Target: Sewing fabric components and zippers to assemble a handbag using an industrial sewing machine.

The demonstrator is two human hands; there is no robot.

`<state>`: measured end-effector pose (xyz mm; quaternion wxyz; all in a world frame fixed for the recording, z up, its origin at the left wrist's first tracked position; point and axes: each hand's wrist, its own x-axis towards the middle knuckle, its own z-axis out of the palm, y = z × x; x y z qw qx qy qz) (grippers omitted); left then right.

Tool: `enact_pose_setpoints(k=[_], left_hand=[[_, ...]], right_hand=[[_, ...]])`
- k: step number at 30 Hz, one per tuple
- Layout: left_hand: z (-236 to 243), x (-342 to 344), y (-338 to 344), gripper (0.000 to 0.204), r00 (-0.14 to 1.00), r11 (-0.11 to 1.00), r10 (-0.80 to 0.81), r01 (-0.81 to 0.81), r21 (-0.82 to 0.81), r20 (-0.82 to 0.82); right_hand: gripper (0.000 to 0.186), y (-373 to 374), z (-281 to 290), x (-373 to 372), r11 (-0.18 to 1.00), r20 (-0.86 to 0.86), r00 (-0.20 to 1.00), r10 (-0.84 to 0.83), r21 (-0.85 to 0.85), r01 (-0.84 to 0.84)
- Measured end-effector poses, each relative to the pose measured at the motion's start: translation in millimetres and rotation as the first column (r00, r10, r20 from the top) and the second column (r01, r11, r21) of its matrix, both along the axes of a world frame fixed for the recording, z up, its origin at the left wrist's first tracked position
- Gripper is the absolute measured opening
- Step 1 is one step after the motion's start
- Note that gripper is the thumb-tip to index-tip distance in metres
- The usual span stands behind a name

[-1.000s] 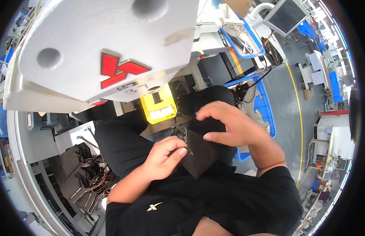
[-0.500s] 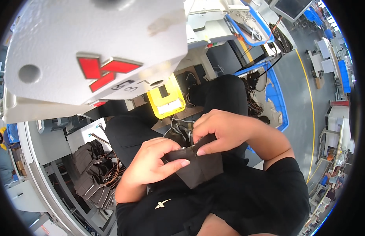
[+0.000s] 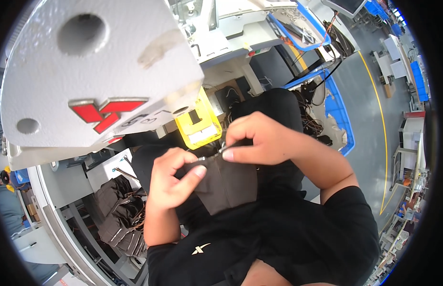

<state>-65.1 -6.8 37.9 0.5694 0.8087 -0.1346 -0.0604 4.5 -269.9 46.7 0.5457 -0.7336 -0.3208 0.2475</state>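
Observation:
A dark grey-brown fabric pouch [image 3: 228, 186] hangs between my two hands in front of my chest, with zipper teeth showing along its upper edge. My left hand [image 3: 174, 178] pinches the left end of that edge between thumb and fingers. The right end is pinched by my right hand [image 3: 255, 140], its thumb on the near side of the cloth. Both hands are closed, and a short stretch of the edge shows between them. The inside of the pouch is hidden from this angle.
A big pale grey machine head [image 3: 102, 71] with a red emblem fills the upper left. Beneath it is a yellow plate [image 3: 197, 131]. A heap of dark fabric pieces [image 3: 119, 214] lies at left. Blue bins stand at right [image 3: 343, 119] and on the table above [image 3: 321, 45].
Both hands have moved up and slightly left with the pouch. Its upper edge is now pulled straighter, and the patterned inside seen before is out of sight.

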Motion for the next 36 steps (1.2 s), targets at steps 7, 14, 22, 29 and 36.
enact_pose_setpoints(k=[7, 14, 22, 29, 36], left_hand=[[-11.1, 16.7, 9.3, 0.012, 0.976, 0.977, 0.16, -0.178, -0.116, -0.15], [-32.2, 42.6, 5.4, 0.009, 0.913, 0.829, 0.355, -0.406, -0.384, -0.2], [-59.9, 66.2, 29.0, 0.039, 0.885, 0.839, 0.46, -0.46, -0.292, -0.073], [-77.4, 68.9, 35.3, 0.04, 0.873, 0.764, 0.469, -0.478, -0.434, -0.135], [-72.5, 67.3, 36.2, 0.046, 0.893, 0.901, 0.428, -0.409, -0.146, 0.136]], right_hand=[[0.021, 7.7, -15.0, 22.1, 0.991, -0.064, 0.991, -0.12, -0.063, 0.116], [0.017, 16.9, -15.1, 47.9, 0.982, -0.212, 0.959, -0.189, -0.016, 0.19], [0.016, 26.3, -18.9, 76.5, 0.973, -0.251, 0.946, -0.207, 0.046, 0.225], [0.015, 28.8, -25.4, 83.4, 0.975, -0.267, 0.945, -0.191, 0.064, 0.215], [0.016, 24.7, -24.9, 84.4, 0.979, -0.319, 0.934, -0.161, 0.065, 0.191]])
